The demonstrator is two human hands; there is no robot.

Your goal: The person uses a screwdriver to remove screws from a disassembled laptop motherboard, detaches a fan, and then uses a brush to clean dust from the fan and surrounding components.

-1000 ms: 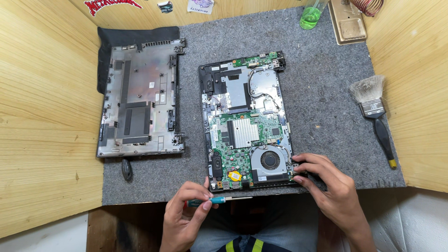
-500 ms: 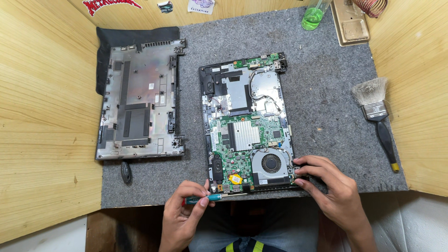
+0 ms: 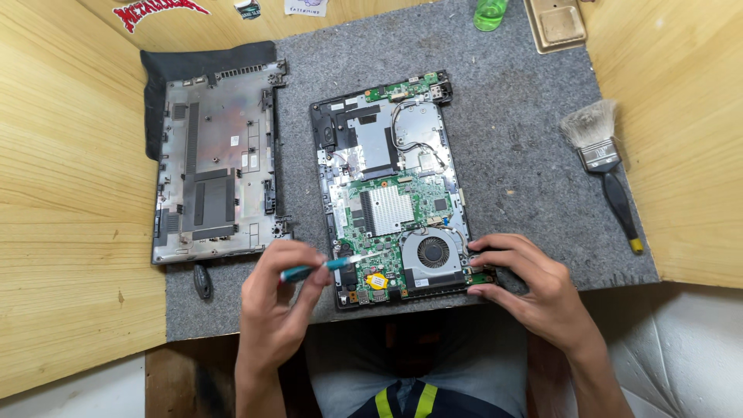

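An opened laptop base (image 3: pixel 391 190) lies on the grey felt mat (image 3: pixel 511 139), its green circuit board, silver heat sink and round black fan (image 3: pixel 433 251) exposed. My left hand (image 3: pixel 280 298) pinches a small teal-handled screwdriver (image 3: pixel 313 268). The tool's tip points right, over the board's near left corner, just left of a yellow coin cell (image 3: pixel 377 281). My right hand (image 3: pixel 526 282) grips the laptop's near right corner, fingers curled on its edge beside the fan.
The removed grey bottom cover (image 3: pixel 217 170) lies to the left, on a black cloth. A paintbrush (image 3: pixel 604 166) rests at the right. A green bottle (image 3: pixel 490 11) and a small tray (image 3: pixel 559 23) stand at the back. Wooden walls close in both sides.
My left hand has risen from the mat's near edge and brought the screwdriver up over the board's near left corner. My right hand stays on the laptop's corner.
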